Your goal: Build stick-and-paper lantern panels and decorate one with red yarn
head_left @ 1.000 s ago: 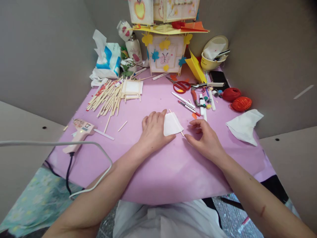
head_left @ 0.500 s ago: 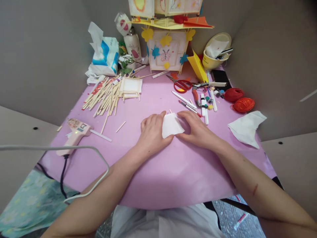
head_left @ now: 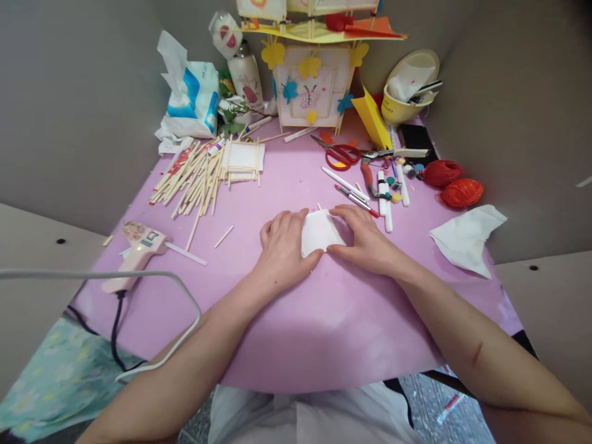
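On the pink table (head_left: 333,333), just in front of the person, a small white sheet (head_left: 319,234) is being steadied between two bare hands. Its left side is being covered by the left hand (head_left: 283,243), with the fingers lying close together; its right corners are being met by the thumb and fingers of the right hand (head_left: 363,239), curved in a narrow C. Whether either hand is being closed firmly on it cannot be told. At the far edge, the tip of a thin stick (head_left: 319,206) is being left uncovered. Judging by its look, something light, thin and easily creased is being handled, likely to be torn if tugged; a hold seems safest along the edges, with the middle being pressed only lightly. Dark print is being displayed on the tissue pack (head_left: 198,102) and the yellow tub (head_left: 400,111), but it is being shown too small to be read
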